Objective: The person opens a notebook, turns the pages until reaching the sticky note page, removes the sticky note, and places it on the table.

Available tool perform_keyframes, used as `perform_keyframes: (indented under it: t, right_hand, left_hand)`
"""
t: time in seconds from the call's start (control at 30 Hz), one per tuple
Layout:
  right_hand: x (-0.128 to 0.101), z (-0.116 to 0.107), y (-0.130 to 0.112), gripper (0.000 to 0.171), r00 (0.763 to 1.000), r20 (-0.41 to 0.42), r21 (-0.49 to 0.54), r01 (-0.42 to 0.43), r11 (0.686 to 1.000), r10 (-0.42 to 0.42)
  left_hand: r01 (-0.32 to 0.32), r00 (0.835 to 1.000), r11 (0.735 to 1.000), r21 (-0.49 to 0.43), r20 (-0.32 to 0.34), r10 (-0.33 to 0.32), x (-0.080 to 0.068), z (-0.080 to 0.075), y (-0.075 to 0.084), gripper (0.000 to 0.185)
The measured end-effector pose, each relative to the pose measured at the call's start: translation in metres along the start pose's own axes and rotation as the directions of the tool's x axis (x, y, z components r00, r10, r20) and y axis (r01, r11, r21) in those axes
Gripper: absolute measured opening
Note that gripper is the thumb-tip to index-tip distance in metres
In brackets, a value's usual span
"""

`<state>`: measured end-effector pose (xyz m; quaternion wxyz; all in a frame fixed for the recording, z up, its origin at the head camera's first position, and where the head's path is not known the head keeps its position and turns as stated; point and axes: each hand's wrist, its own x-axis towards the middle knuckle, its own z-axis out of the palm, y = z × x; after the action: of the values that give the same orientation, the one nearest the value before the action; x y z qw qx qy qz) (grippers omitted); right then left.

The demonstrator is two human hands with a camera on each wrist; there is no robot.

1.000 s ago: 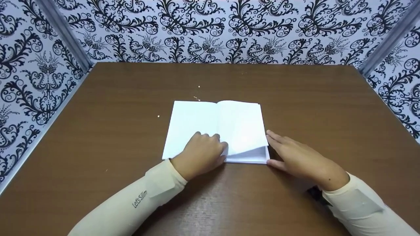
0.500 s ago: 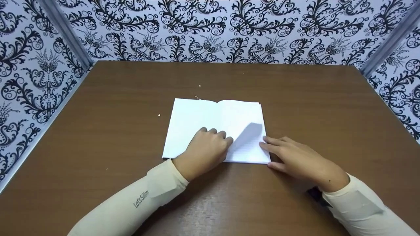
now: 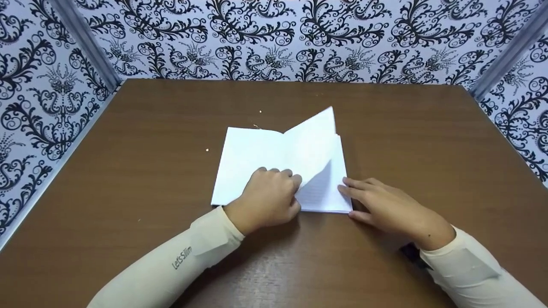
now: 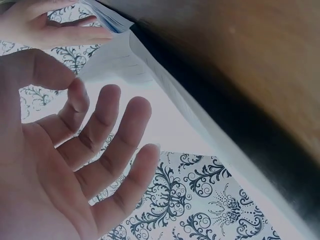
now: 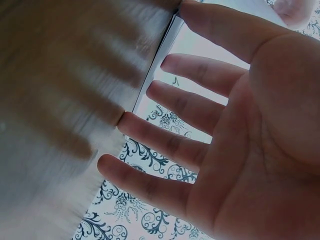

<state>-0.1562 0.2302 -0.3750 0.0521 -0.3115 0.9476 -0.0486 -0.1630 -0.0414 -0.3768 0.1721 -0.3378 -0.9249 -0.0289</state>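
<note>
Our left hand (image 3: 265, 201) lies on the open notebook (image 3: 252, 158) at the table's (image 3: 128, 179) centre, apparently lifting a page (image 3: 314, 141), though its grip is hidden. Our right hand (image 3: 385, 205), fingers relaxed, steadies the edge; a hasty pull could crease or tear the page.

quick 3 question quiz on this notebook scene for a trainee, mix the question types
1. True or false: the notebook lies shut on the table.
2. Which hand lifts the raised page? A. left hand B. right hand C. neither
3. Fill in: the right hand's fingers rest at the notebook's ____ edge.

Key
1. False: it lies open, with one page standing up.
2. A: the left hand's fingers are at the lifted page's lower edge.
3. Right: straight fingers rest on the right-hand page near its lower corner.
</note>
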Motion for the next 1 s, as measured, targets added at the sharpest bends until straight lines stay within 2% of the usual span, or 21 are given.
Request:
perform_keyframes:
  t: [0.1,0.2,0.37,0.5,0.7,1.0]
  right_hand:
    - [0.0,-0.001,0.0,0.054,1.0,-0.009,-0.003,0.006,1.0,-0.006]
    - [0.0,-0.001,0.001,0.054,1.0,-0.008,-0.003,0.004,1.0,-0.004]
    - [0.001,-0.001,0.003,0.054,1.0,-0.01,0.001,0.001,1.0,-0.001]
    - [0.0,0.0,0.004,0.054,1.0,-0.019,-0.003,0.002,1.0,-0.002]
    - [0.0,-0.001,0.004,0.055,1.0,-0.024,-0.008,0.005,1.0,-0.005]
    - [0.0,0.001,-0.001,0.056,1.0,0.009,0.007,-0.021,1.0,0.021]
  left_hand:
    - [0.035,0.999,0.999,-0.017,0.021,-0.035,0.001,-0.001,-0.001,0.013]
    - [0.07,0.998,0.997,-0.028,0.003,-0.07,0.003,-0.002,-0.001,0.02]
    - [0.102,0.991,0.993,-0.053,-0.083,-0.106,0.006,-0.003,-0.002,0.034]
    - [0.111,0.978,0.99,-0.086,-0.168,-0.124,0.006,-0.009,-0.005,0.039]
    - [0.147,0.953,0.982,-0.117,-0.249,-0.172,0.001,-0.023,-0.015,0.033]
    - [0.2,0.931,0.978,-0.058,-0.3,-0.208,-0.019,-0.038,-0.04,0.036]
